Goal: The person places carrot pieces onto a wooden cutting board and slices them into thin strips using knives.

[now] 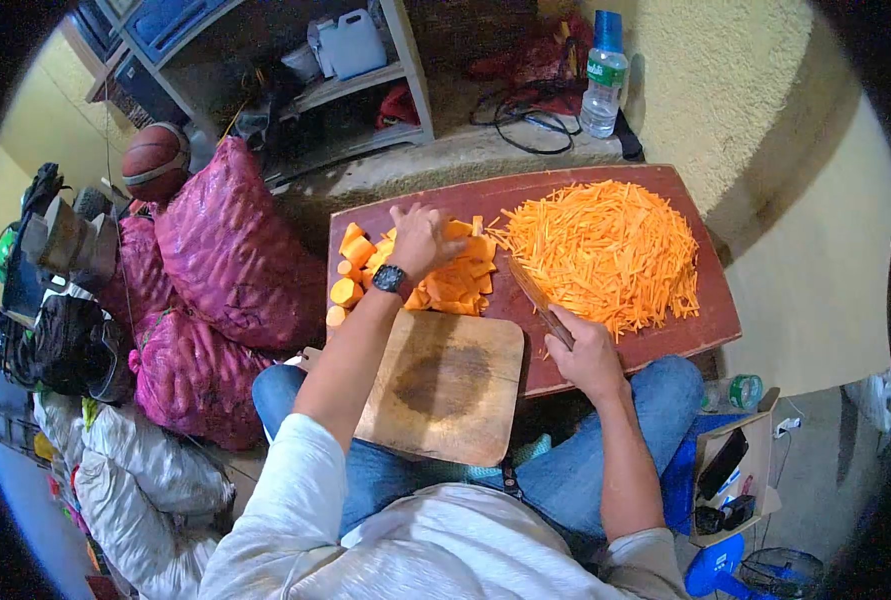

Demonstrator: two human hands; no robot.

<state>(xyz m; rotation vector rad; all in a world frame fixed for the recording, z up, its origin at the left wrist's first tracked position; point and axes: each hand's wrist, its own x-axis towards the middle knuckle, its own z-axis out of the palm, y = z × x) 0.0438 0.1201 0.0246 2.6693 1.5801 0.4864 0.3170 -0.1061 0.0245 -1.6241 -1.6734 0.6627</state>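
Observation:
My left hand (425, 240), with a dark watch on its wrist, reaches over a pile of cut orange carrot chunks and slices (455, 285). Its fingers are apart and touch or hover just above the pieces. In my right hand (587, 358) is a knife (531, 288), gripped by its brown handle, blade pointing up and left. Beyond the blade lies a large heap of thin carrot strips (605, 250). A wooden cutting board (440, 385) with a dark, worn middle rests across my lap, against the near edge of the reddish table (700, 340).
Pink mesh sacks (240, 240) stand at the left, a basketball (156, 162) behind them. White sacks (145, 500) lie lower left. A water bottle (602, 95) stands by the wall near a black cable (525, 130). At right are a cardboard box (762, 480) and a blue fan (717, 567).

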